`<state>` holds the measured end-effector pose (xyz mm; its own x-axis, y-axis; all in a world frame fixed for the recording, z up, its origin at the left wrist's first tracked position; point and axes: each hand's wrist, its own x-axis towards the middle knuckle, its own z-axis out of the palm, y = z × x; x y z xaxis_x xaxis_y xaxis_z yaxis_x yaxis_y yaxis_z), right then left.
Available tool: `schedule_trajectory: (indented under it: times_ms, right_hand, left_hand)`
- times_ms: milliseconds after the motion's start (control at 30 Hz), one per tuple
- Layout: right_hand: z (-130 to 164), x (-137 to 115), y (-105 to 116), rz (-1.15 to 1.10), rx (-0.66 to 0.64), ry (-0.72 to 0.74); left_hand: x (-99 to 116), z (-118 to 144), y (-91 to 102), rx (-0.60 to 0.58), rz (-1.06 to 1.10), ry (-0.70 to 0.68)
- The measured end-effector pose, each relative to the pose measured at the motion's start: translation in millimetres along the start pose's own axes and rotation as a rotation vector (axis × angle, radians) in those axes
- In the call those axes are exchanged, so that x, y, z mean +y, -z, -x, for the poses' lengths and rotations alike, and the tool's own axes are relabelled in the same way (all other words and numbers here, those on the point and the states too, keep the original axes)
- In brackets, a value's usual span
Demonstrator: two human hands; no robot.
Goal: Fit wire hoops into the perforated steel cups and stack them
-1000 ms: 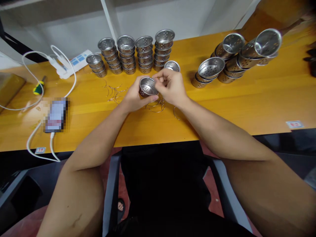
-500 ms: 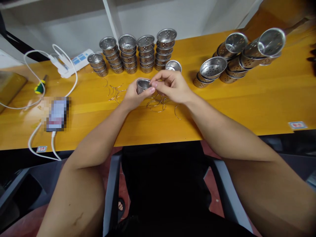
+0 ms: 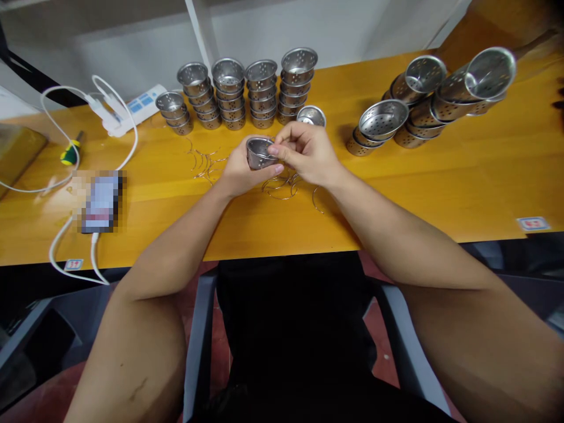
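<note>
A perforated metal cup [image 3: 259, 154] is gripped in my left hand [image 3: 240, 170], its mouth tilted up. My right hand [image 3: 308, 154] pinches at the cup's right rim with thumb and forefinger. What lies between those fingertips is too small to make out, though a thin wire seems to run there. Curved thin wires [image 3: 282, 191] lie on the table below my hands, and more wires [image 3: 203, 161] lie to the left. Just behind my right hand stands a small perforated cup [image 3: 312, 116].
Stacks of perforated cups [image 3: 228, 88] line the back. More stacked cups [image 3: 383, 120] stand and lean at the right. On the left are a phone [image 3: 102, 202] on a white cable, a power strip [image 3: 136, 110] and a screwdriver [image 3: 70, 153]. The wooden table [image 3: 418, 200] has its front edge near me.
The cup in my left hand has tipped so more of its side shows, and my left thumb has slid lower. My right fingers stay at its rim.
</note>
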<state>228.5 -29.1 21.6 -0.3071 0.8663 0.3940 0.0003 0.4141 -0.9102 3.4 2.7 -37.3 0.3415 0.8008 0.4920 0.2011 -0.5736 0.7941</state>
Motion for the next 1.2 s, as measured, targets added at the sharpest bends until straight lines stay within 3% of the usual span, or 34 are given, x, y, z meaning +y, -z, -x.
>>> schedule_trajectory:
  times_ms: [700,933,1200]
  right_hand:
    - [2.4,3.6,6.3,0.045,-0.056,-0.016]
    - [1.4,18.7,6.4,0.197,0.077,0.075]
    - [5.8,16.1,14.7,0.366,-0.067,0.234]
  left_hand:
    - [2.7,3.2,1.7,0.008,-0.057,-0.013]
    - [-6.5,-3.1,6.8,0.063,-0.067,-0.044]
    - [-30.8,-7.6,11.3,0.102,-0.042,-0.14]
